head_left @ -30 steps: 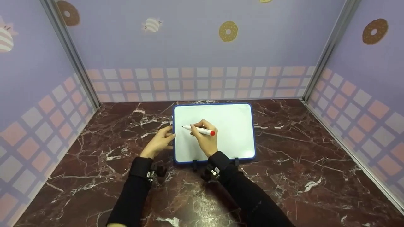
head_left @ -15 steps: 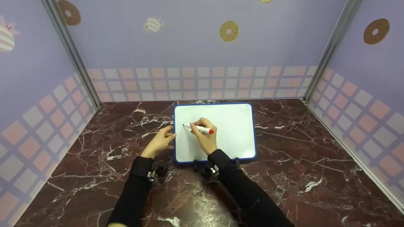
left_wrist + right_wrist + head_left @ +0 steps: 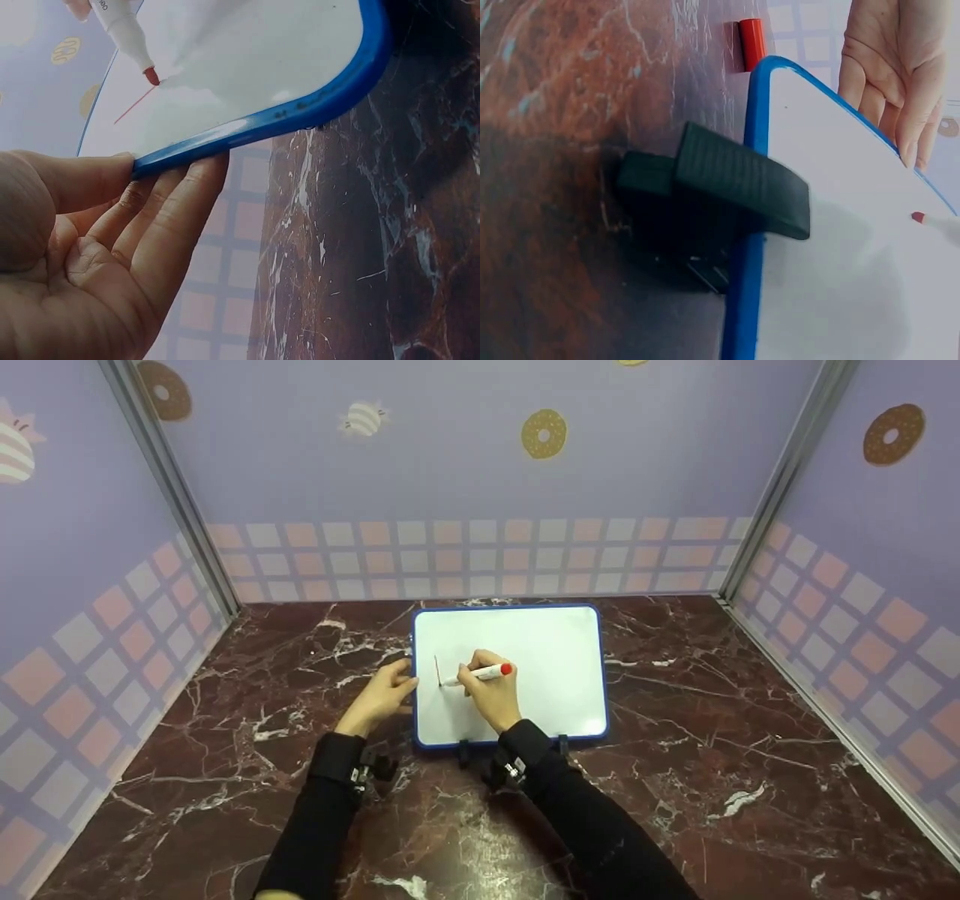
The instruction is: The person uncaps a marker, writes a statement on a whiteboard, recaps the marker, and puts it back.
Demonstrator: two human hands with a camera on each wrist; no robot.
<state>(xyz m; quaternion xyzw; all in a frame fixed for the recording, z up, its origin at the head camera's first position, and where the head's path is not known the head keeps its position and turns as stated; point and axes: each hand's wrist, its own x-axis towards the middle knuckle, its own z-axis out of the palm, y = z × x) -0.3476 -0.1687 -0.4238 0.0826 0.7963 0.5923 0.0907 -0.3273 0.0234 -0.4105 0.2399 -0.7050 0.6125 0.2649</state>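
A small whiteboard point(image 3: 555, 682) with a blue frame stands tilted back on a black stand. My left hand point(image 3: 381, 696) pinches its left edge, thumb at the front and fingers behind, as the left wrist view shows. My right hand point(image 3: 493, 701) grips a white marker point(image 3: 486, 673) with a red end, writing-style, in front of the board. In the left wrist view the marker's red tip point(image 3: 152, 76) is right at the lower end of a thin red line point(image 3: 133, 106) on the board's left part.
Black clips point(image 3: 742, 180) of the stand hook over the board's lower edge. A small red cylinder point(image 3: 751, 45), like a marker cap, is on the marbled table point(image 3: 675, 802) near the board's left side. Patterned walls point(image 3: 465, 472) close off the back and both sides.
The marker tip first rose slightly, then moved down the board in my right hand, leaving a short red line. My left hand has kept its place on the edge.
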